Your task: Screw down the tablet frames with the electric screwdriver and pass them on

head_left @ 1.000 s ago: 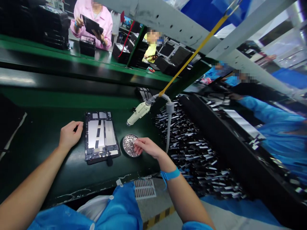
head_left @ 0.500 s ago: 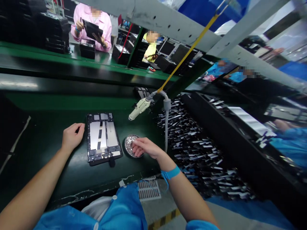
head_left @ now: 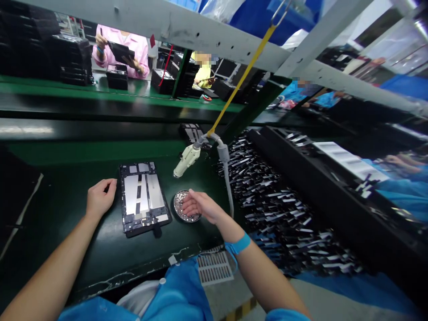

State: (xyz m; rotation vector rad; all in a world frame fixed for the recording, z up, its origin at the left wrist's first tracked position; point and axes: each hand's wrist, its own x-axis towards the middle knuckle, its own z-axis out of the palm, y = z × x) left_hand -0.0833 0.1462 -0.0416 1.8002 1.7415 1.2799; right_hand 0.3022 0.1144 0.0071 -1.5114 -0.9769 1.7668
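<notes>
Dish (head_left: 174,210) of metal bits (head_left: 180,199) under spread right grip (head_left: 202,207), tablet (head_left: 143,196) beside balled left grip (head_left: 100,197)

Electronics workshop, green workbench (head_left: 68,178), opened tablet (head_left: 154,191), hanging power screwdriver (head_left: 187,160)

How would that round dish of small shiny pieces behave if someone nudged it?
The dish would probably slide rather than tip, since it looks low and wide on the smooth bench. It may feel heavy for its size if the shiny pieces inside are metal, as they appear. A hard knock could spill some, since they look loose and uncovered.
</notes>
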